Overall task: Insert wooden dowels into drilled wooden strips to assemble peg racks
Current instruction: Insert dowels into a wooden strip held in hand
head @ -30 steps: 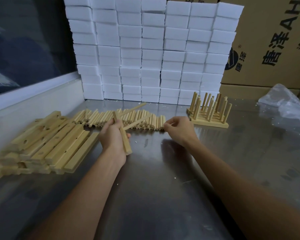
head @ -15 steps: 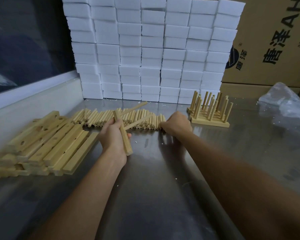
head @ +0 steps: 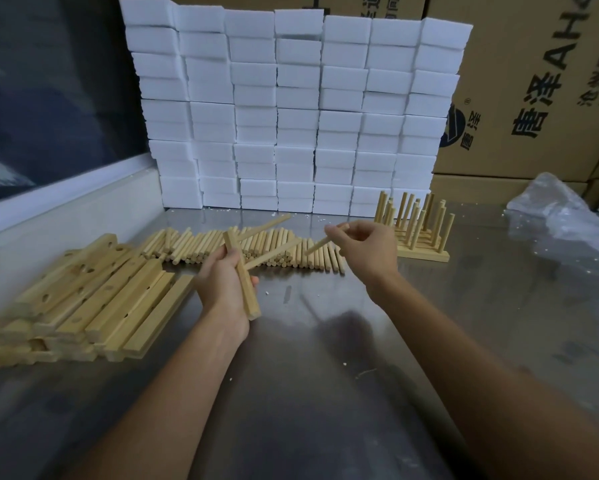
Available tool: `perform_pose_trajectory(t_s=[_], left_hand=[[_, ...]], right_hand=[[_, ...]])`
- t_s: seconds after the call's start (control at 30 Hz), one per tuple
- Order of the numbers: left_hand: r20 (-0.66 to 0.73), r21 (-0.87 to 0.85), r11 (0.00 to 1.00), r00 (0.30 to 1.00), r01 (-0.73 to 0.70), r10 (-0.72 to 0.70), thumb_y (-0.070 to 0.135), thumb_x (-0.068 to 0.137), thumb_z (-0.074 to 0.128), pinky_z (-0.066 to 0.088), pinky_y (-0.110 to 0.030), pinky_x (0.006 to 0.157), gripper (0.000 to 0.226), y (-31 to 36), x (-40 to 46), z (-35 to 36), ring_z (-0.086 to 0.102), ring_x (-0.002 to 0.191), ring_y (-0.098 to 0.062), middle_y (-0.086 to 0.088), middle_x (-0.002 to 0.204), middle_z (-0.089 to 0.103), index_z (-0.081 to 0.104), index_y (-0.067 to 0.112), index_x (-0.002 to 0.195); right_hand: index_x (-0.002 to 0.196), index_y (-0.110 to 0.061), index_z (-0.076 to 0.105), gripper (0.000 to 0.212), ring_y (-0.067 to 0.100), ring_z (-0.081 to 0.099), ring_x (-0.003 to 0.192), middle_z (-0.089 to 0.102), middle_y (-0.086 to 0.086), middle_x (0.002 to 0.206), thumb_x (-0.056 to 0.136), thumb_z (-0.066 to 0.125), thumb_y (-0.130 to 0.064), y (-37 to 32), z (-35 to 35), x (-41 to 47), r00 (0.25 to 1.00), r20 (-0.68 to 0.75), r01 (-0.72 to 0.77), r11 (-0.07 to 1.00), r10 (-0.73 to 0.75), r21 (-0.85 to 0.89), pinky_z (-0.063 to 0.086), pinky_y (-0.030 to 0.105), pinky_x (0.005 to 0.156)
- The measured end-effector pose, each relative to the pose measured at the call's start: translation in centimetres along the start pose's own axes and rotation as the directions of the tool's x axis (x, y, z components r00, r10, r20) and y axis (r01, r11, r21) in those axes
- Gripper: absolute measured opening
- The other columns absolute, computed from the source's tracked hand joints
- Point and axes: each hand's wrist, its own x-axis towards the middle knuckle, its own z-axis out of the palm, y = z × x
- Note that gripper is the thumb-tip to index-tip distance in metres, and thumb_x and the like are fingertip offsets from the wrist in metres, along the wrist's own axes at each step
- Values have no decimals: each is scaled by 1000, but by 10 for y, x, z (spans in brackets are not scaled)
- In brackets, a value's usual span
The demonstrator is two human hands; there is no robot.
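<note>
At the centre of the frame the left hand grips a drilled strip tilted on end above the desk, its fingers curled round the middle of it; two dowels already stand out of its upper part, slanting toward the upper right. Right of it, the right hand pinches a loose dowel between thumb and fingertips, its free end pointing down-left toward the strip but well apart from it. The step in hand looks like fitting the next peg: the dowel's end must be lined up with an empty hole and pushed in. At left lies a pile of drilled strips; behind the hands, a row of loose dowels. Finished peg racks stand at right, with crumpled plastic film beyond. White foam blocks and cardboard cartons close the back. Nothing lies between dowel and strip.
</note>
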Motion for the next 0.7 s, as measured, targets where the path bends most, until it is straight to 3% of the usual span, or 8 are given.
perform_pose_trajectory(t_s=[0.1,0.23,0.33,0.4,0.47,0.57,0.63,0.7], left_hand=[[10,3,1000,1000,-9,9,14,96,58,46,-20,41,25,0,0,0,53,48,-14,-11,96,64,68,17,119],[16,13,1000,1000,-24,24,14,96,58,45,-20,41,20,-1,-1,2,52,48,-15,-9,90,63,69,19,112],[24,26,999,999,-31,31,13,96,58,46,-21,42,20,-1,-2,2,52,49,-15,-7,85,62,68,20,112],[32,26,999,999,-30,29,13,96,58,46,-23,43,20,-1,-3,1,53,49,-15,-6,83,63,68,21,111],[38,25,999,999,-33,32,14,96,58,47,-23,43,18,-1,-4,1,54,50,-15,-5,83,64,68,23,107],[36,27,999,999,-40,39,13,96,58,48,-23,44,18,-1,-4,0,54,49,-14,-5,84,65,68,25,105],[35,13,999,999,-39,38,12,96,59,47,-24,45,18,-1,-4,0,53,45,-14,-5,84,66,68,25,102],[37,12,999,999,-39,39,12,96,59,47,-23,44,18,-1,-4,1,53,43,-12,-5,84,65,68,25,103]], right_hand=[[76,-18,72,23,4,59,65,66,-2,68,93,66,-32,-8,-9,-9,999,-10,44,997,-43,66,48,16,60],[106,-15,67,24,15,70,90,75,-3,82,105,44,-23,-12,-16,-15,998,65,-4,994,-3,108,52,31,86],[125,-15,60,30,14,63,74,66,-2,71,107,37,-22,-12,-17,-19,993,120,-18,994,5,110,52,24,70],[123,-21,61,30,11,48,62,49,0,68,108,36,-23,-11,-17,-21,989,145,-44,990,25,132,45,20,52],[116,-24,63,27,10,39,59,42,1,68,107,38,-25,-10,-16,-22,983,169,-95,983,67,158,38,22,48],[107,-11,67,22,11,45,61,51,1,70,104,46,-17,-12,-14,-24,967,201,-201,952,156,231,37,23,52],[107,-6,68,20,12,56,73,62,2,81,102,50,-11,-14,-13,-25,953,239,-254,923,187,289,46,23,63],[111,-11,70,20,9,61,91,66,-5,94,101,55,-19,-11,-13,-24,955,249,-223,945,162,239,50,25,78]])
